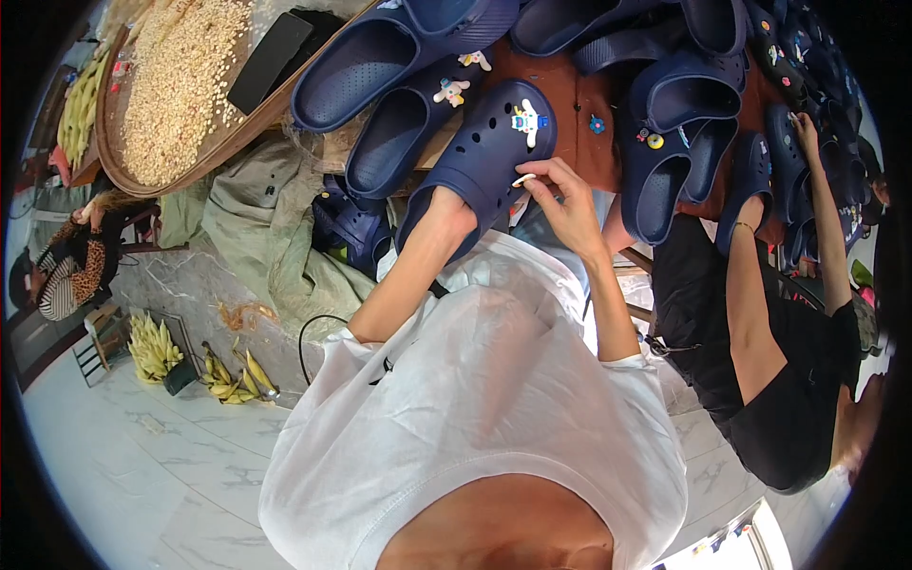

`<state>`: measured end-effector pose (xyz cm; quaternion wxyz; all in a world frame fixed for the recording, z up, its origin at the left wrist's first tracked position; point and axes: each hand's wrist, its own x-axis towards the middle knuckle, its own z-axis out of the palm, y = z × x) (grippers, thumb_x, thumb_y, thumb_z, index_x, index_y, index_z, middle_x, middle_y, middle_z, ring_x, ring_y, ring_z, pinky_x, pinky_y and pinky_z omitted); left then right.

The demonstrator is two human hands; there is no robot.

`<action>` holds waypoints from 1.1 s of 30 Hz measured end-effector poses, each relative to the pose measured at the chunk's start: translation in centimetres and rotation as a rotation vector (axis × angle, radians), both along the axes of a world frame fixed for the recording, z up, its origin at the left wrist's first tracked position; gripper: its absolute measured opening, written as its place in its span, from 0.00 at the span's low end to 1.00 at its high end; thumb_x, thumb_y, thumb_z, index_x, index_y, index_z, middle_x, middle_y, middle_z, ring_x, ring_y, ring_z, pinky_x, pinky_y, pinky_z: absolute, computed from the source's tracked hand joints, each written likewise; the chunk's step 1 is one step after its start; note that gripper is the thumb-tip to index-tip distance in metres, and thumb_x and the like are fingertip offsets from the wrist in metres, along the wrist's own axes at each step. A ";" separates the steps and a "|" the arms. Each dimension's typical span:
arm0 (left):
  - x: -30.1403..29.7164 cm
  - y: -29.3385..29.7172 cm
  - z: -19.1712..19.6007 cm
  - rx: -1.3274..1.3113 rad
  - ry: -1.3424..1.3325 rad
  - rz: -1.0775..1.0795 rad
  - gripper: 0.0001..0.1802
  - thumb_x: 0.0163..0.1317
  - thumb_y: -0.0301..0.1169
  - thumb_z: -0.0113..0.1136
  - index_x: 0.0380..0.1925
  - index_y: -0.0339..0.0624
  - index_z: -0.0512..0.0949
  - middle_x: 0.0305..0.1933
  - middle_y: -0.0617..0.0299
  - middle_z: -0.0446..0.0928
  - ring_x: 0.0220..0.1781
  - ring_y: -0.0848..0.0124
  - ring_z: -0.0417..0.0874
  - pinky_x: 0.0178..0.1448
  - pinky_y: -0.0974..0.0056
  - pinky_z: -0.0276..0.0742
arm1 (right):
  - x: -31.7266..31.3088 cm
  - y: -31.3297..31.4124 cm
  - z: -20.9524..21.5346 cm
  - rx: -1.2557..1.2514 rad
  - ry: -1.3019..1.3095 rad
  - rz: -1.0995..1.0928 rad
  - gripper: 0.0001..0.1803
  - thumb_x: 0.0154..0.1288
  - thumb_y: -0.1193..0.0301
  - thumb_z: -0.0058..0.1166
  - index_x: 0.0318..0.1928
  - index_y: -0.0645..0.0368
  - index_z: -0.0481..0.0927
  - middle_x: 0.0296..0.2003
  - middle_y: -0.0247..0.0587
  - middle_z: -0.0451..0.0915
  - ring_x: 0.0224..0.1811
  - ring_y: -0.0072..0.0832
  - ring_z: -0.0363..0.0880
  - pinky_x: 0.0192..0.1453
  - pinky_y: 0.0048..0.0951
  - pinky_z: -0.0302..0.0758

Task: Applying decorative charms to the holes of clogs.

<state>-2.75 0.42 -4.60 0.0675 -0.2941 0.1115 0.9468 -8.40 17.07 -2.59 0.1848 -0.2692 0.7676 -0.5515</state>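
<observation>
A navy clog [489, 176] with holes in its upper is tilted in front of me, with a white long-eared charm [528, 122] on its toe. My left hand [454, 215] is pushed into its foot opening and holds it from inside; the fingers are hidden there. At the clog's right side, my right hand [571, 202] pinches a small whitish piece [523, 180] between thumb and fingers, close to the upper. Just left lies another navy clog [391, 142], with a white character charm [451, 91] on it.
More navy clogs [686, 95] cover the brown table, where a blue flower charm [597, 124] lies. On the left is a tray [112, 142] of pale kernels with a black phone [271, 62]. A person in black [793, 399] works on clogs at right.
</observation>
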 end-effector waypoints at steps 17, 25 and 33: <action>0.3 0.3 -0.9 -0.049 -0.125 0.074 0.14 0.70 0.34 0.48 0.52 0.41 0.73 0.49 0.55 0.78 0.47 0.64 0.82 0.51 0.55 0.82 | -1.3 -0.3 1.9 0.152 0.163 0.047 0.05 0.56 0.81 0.60 0.35 0.64 0.82 0.32 0.38 0.80 0.33 0.28 0.82 0.39 0.26 0.77; 0.3 0.4 0.2 -0.219 -0.045 -0.025 0.15 0.72 0.34 0.46 0.52 0.39 0.72 0.47 0.53 0.78 0.45 0.65 0.83 0.44 0.62 0.85 | -1.9 -1.4 2.4 0.181 0.001 -0.043 0.08 0.51 0.83 0.63 0.33 0.65 0.80 0.29 0.38 0.80 0.32 0.22 0.81 0.36 0.23 0.76; 0.3 0.3 0.8 -0.212 -0.020 -0.065 0.16 0.73 0.33 0.45 0.55 0.36 0.71 0.53 0.54 0.76 0.50 0.67 0.82 0.54 0.62 0.83 | -2.1 -1.9 1.8 0.259 0.118 -0.006 0.06 0.49 0.82 0.63 0.29 0.66 0.78 0.27 0.38 0.78 0.29 0.27 0.82 0.31 0.27 0.79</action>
